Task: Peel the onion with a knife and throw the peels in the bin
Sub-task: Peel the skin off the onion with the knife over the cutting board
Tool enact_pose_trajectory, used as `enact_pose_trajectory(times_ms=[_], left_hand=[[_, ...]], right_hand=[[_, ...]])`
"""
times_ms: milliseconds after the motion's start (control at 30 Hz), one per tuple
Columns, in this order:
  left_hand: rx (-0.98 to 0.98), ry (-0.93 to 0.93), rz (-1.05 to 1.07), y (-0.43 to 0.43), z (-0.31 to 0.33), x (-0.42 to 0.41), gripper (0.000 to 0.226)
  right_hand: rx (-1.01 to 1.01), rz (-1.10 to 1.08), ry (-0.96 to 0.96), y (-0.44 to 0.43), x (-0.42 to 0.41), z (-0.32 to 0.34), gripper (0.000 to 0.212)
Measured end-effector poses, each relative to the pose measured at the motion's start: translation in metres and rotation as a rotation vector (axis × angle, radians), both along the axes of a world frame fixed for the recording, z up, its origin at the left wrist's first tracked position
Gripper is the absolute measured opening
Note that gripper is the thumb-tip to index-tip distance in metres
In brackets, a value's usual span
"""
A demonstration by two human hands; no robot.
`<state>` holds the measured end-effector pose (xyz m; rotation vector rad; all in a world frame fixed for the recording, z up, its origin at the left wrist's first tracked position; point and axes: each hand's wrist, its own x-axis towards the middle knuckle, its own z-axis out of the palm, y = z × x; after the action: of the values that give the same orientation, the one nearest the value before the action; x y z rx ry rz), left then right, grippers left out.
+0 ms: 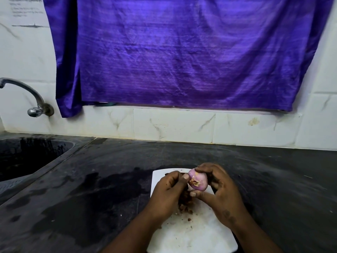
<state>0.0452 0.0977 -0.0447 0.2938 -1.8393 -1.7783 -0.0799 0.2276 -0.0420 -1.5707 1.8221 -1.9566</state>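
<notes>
A pale purple onion (198,181), mostly bare of dry skin, is held above a white cutting board (191,234). My right hand (220,190) cups it from the right, thumb under it and fingers over its top. My left hand (167,190) pinches at the onion's brown root end with thumb and forefinger. A heap of brown peels (186,203) lies on the board below the hands, partly hidden by my left hand. No knife and no bin are in view.
The board rests on a dark, wet stone counter (91,189). A black sink (27,156) lies at the left with a metal tap (34,105) on the tiled wall. A purple cloth (182,52) hangs above the counter.
</notes>
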Motion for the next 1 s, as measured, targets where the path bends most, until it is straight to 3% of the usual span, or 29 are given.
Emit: enact_pose_trajectory(times_ms=[100,233,400,533,733,1000], left_hand=[[-0.015,0.009,-0.033,0.0,-0.002,-0.001,0.042],[-0.051,0.018,-0.047,0.001,-0.002,0.0,0.026],[-0.314,0.007,0.061,0.004,-0.001,0.004,0.028],[-0.383,0.04,0.119,0.006,0.003,0.005,0.026],[-0.333,0.122,0.153,0.009,0.008,0.006,0.035],[-0.422,0.135,0.22,0.009,0.012,0.008,0.035]], right_hand=[[-0.005,-0.017,0.044,0.001,0.004,0.002,0.06],[0.002,-0.05,0.112,0.003,0.005,0.002,0.058],[0.049,-0.171,0.308,0.006,0.008,0.005,0.055],[0.048,-0.204,0.358,0.007,0.011,0.007,0.055],[-0.04,-0.035,0.064,0.004,0.013,0.007,0.054],[-0.082,0.12,-0.191,0.004,0.012,0.01,0.048]])
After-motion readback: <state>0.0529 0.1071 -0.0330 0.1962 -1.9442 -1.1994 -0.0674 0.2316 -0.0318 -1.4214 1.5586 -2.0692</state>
